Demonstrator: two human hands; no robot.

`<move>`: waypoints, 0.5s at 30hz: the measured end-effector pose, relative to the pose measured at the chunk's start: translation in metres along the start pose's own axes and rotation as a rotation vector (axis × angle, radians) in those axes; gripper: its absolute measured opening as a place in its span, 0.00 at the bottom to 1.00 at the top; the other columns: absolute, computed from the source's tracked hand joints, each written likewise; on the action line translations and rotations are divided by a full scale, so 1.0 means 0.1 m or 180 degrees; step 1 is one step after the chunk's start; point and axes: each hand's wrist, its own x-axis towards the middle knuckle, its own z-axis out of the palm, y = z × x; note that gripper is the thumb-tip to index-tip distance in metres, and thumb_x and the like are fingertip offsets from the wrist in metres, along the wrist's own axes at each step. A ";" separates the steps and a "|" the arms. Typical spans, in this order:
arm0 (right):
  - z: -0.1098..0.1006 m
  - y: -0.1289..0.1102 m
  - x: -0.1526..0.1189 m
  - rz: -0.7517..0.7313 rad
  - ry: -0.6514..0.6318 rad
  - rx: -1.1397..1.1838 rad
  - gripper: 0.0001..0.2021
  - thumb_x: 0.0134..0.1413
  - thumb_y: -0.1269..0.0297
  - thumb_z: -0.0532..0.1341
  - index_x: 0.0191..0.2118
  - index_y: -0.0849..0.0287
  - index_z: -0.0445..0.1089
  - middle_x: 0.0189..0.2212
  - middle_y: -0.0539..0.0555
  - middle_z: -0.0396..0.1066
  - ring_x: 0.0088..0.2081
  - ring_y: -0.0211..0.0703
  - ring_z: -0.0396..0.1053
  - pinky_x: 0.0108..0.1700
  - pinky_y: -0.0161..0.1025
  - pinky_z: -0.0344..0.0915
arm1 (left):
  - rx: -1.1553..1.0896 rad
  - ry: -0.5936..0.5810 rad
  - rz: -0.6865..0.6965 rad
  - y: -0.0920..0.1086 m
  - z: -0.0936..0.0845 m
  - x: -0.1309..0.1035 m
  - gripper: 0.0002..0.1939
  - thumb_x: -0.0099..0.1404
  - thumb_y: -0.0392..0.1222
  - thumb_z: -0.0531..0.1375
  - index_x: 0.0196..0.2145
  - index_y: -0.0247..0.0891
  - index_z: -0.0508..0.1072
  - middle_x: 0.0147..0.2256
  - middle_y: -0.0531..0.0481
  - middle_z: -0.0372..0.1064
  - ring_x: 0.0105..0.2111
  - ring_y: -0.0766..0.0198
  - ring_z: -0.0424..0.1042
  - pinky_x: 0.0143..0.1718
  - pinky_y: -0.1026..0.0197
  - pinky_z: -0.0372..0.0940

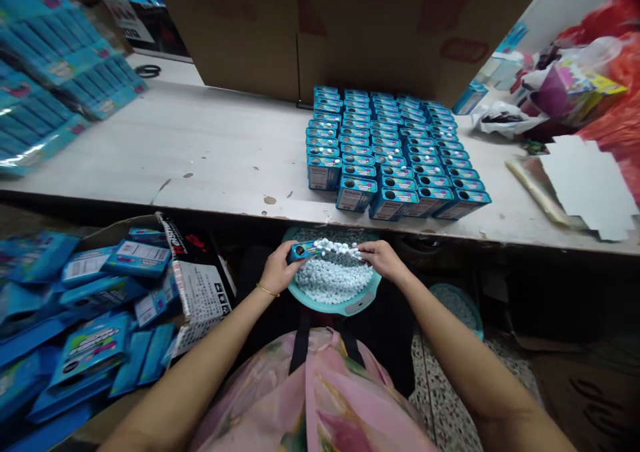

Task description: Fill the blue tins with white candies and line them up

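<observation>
My left hand [279, 269] is wrapped round a small blue box [301, 251], which lies nearly level over a turquoise basin [345, 307]. White pellets [333, 284], like small candies, fill the basin in a heap. My right hand [383, 259] is closed at the basin's right side, fingertips pinched together. Between the two hands runs a band of loose white pellets [340, 248], reaching from the box's right end to my right fingertips. Whatever carries these pellets is too small or blurred to make out.
Rows of upright blue boxes [385, 142] stand on the white table [225, 145], before a large cardboard carton [350, 32]. At left are wrapped packs [45, 72] and a carton of blue boxes [140, 259]. White card [587, 179] lies at right; another basin [457, 309] sits below.
</observation>
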 end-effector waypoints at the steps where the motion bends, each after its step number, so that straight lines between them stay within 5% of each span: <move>1: -0.05 -0.11 -0.02 -0.0042 -0.0055 -0.0242 0.13 0.46 0.66 0.53 0.35 0.61 0.73 0.21 0.50 0.69 0.25 0.35 0.64 0.29 0.31 0.58 | 0.0057 -0.0031 0.0066 0.02 0.06 0.02 0.19 0.52 0.44 0.58 0.42 0.38 0.64 0.39 0.49 0.66 0.39 0.61 0.66 0.43 0.59 0.60; 8: -0.13 -0.88 -0.10 0.0052 -0.0372 -0.2621 0.13 0.48 0.68 0.51 0.34 0.53 0.72 0.34 0.55 0.72 0.37 0.44 0.67 0.37 0.36 0.58 | 0.0378 -0.0181 0.0477 0.07 0.28 0.02 0.17 0.53 0.37 0.56 0.42 0.37 0.64 0.40 0.46 0.65 0.42 0.58 0.64 0.45 0.57 0.59; 15: -0.06 -1.27 -0.10 0.0102 -0.0575 -0.3017 0.14 0.51 0.68 0.50 0.41 0.61 0.69 0.37 0.62 0.69 0.42 0.47 0.66 0.43 0.39 0.57 | 0.0321 -0.0151 0.0409 0.02 0.31 0.04 0.17 0.52 0.38 0.56 0.42 0.37 0.64 0.41 0.45 0.64 0.43 0.57 0.63 0.45 0.56 0.58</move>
